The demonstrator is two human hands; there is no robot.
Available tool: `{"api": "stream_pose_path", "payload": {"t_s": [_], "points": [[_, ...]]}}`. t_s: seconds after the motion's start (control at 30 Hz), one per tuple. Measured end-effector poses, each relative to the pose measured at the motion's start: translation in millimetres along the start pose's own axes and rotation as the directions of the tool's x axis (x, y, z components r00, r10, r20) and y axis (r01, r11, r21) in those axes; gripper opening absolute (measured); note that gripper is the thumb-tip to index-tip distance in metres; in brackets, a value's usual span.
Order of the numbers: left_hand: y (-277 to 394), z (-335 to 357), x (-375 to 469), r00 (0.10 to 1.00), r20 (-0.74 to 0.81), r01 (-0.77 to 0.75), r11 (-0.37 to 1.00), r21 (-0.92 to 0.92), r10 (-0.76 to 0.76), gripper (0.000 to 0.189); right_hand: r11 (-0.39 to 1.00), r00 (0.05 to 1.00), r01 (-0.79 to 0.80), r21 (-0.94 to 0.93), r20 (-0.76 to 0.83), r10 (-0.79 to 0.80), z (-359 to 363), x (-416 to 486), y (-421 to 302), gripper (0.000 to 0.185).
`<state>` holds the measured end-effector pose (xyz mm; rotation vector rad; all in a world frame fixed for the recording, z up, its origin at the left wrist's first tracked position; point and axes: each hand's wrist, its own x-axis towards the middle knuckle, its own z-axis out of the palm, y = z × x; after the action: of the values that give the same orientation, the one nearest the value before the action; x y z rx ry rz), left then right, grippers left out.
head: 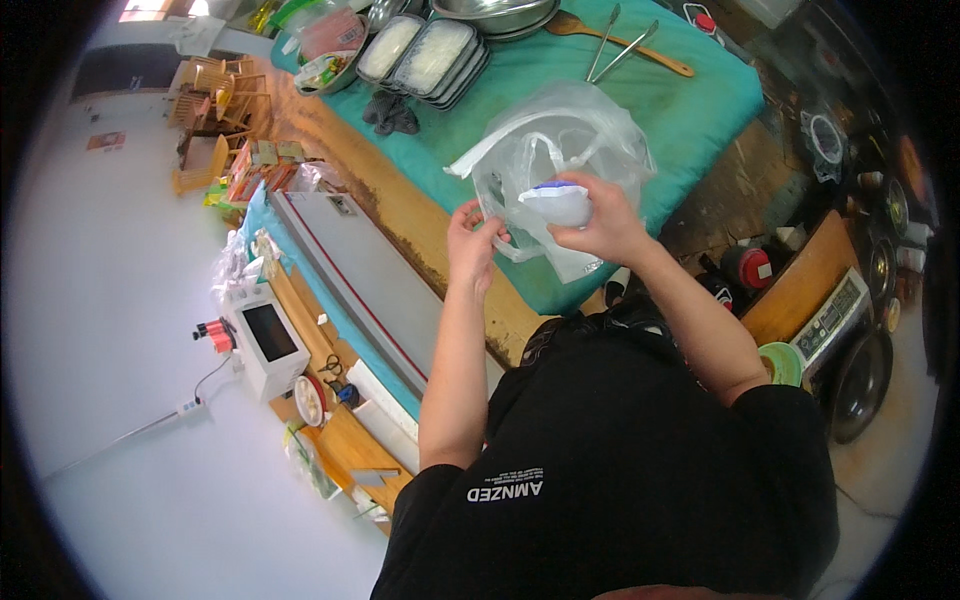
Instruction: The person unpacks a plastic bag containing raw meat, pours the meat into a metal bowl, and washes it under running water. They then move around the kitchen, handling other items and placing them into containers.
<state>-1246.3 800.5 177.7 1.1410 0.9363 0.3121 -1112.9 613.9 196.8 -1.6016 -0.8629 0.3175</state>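
Observation:
My right hand point(600, 217) grips a small white packet point(559, 204) with a blue-purple edge, over the mouth of a translucent plastic bag point(600, 124). My left hand point(476, 236) holds the bag's handle loop between its fingers, at the near left side. The bag lies on a table with a green cloth point(697, 90). Beyond the bag rest metal tongs point(626, 50) and a wooden spatula point(645, 54). What the bag has inside cannot be made out.
Stacked plastic containers of white food point(437, 56), metal bowls point(499, 15) and a dark crumpled cloth point(390, 112) occupy the table's far left. A chest freezer point(352, 262) stands at left, near a white microwave point(268, 337). At right are a wok point(862, 386) and an induction cooker point(831, 315).

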Motion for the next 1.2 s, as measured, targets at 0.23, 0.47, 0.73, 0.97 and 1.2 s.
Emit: {"api": "stream_pose_path", "payload": {"t_s": [0.23,0.47,0.73,0.97,1.2], "points": [[-36,-11,-28,0.976,-0.011,0.216,0.959,0.183,-0.217,0.016,0.966,0.969,-0.185,0.179,0.199,0.149,32,-11,12,0.051],[-58,-1,-66,0.995,0.093,0.031,1.000,0.006,-0.031,0.010,0.888,0.881,-0.439,0.136,0.262,0.395,52,-22,39,0.056],[-60,-36,-77,0.990,0.052,0.142,0.916,-0.375,-0.132,0.012,0.884,0.942,-0.332,0.328,0.163,0.293,6,-60,-20,0.072],[-55,-55,-70,0.999,0.027,-0.013,0.841,-0.540,0.032,0.011,0.719,0.864,-0.282,0.636,-0.158,0.479,-33,-105,-42,0.063],[-29,-95,-78,0.997,-0.006,-0.063,0.806,-0.588,0.073,0.040,0.560,0.768,-0.435,0.705,-0.034,0.639,-10,-114,-5,0.064]]}}
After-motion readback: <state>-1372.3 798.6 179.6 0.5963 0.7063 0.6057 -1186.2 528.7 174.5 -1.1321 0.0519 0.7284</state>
